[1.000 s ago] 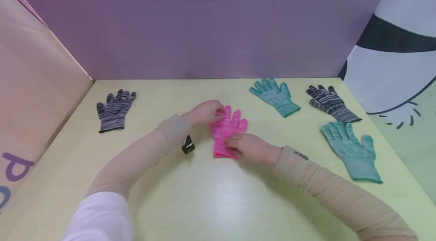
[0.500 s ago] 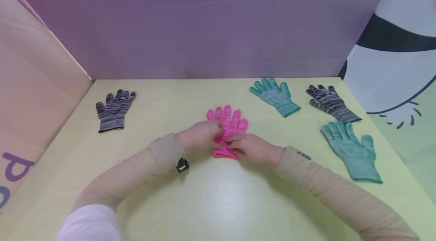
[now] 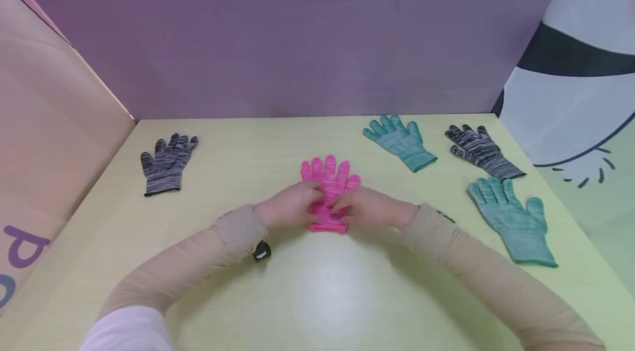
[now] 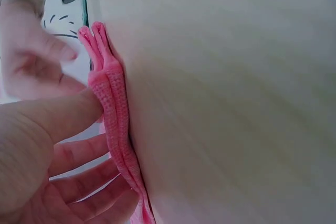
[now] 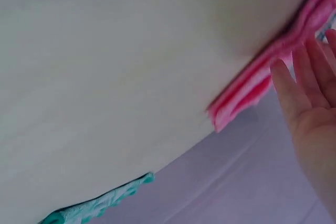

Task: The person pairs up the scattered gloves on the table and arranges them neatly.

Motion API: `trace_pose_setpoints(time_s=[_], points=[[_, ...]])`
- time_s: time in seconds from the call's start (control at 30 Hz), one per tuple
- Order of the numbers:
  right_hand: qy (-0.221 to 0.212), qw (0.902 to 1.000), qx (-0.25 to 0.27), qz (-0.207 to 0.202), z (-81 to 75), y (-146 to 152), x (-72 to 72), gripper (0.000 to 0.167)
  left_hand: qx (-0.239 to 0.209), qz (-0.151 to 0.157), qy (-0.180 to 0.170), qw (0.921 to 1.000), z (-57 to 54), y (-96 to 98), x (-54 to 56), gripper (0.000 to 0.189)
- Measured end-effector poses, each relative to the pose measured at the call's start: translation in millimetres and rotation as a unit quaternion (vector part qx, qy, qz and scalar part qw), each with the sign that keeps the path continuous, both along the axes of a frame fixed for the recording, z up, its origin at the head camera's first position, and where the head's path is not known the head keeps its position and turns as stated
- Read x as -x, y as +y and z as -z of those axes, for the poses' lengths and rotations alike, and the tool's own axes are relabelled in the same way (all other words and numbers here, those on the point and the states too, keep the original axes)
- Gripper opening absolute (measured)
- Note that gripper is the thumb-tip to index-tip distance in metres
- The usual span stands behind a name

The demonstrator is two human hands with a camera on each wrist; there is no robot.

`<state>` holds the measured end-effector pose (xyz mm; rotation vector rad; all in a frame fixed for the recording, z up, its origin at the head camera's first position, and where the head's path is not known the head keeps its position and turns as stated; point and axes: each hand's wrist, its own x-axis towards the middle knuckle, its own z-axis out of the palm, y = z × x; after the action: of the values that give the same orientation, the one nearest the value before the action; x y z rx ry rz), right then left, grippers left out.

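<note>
A pink knit glove lies flat on the table, its fingers pointing away from me and its cuff near. On its left side my left hand touches the lower palm area, thumb and fingers spread loosely in the left wrist view. My right hand is at the opposite edge, with the fingertips over the palm above the cuff. Seen from the right wrist, that hand's fingers are fairly straight against the pink knit. Edge-on in the left wrist view, the pink knit shows stacked layers.
Toward the back stands a teal glove, with a black-and-grey glove farther right. Another teal glove lies nearer on the right. A second black-and-grey glove is at the left. A purple wall borders the table's far edge.
My left hand has come down from the pink glove's fingers to the side of its palm. The right hand has shifted up slightly. The glove stays in place.
</note>
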<state>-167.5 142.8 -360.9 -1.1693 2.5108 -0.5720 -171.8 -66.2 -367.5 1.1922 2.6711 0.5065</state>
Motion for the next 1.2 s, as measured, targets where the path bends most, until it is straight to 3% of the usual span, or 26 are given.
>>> trace_pose_setpoints(time_s=[0.13,0.23,0.4,0.63,0.97,1.2], points=[[-0.036,0.9929,0.019,0.112,-12.0,6,17.0,0.024,0.003,-0.014,-0.007,0.9999,2.8,0.2,-1.2,0.03],[-0.045,0.9777,0.024,0.204,-17.7,11,33.3,0.026,0.006,-0.023,-0.014,0.9996,2.7,0.6,-2.0,0.033],[-0.077,0.9548,0.026,0.286,-17.8,16,58.4,0.032,0.012,-0.031,-0.018,0.9993,1.8,0.5,-2.9,0.035],[-0.099,0.9421,-0.002,0.32,-7.9,10,77.7,0.035,0.014,-0.032,-0.016,0.9993,3.1,1.0,-2.3,0.034],[-0.063,0.9522,-0.04,0.296,-9.8,2,83.7,0.023,0.036,-0.045,-0.001,0.9984,-0.5,9.0,-2.0,0.027],[-0.071,0.9446,-0.023,0.32,-7.3,-2,88.4,0.016,0.046,-0.047,0.001,0.9978,-2.7,12.0,-2.6,0.021]])
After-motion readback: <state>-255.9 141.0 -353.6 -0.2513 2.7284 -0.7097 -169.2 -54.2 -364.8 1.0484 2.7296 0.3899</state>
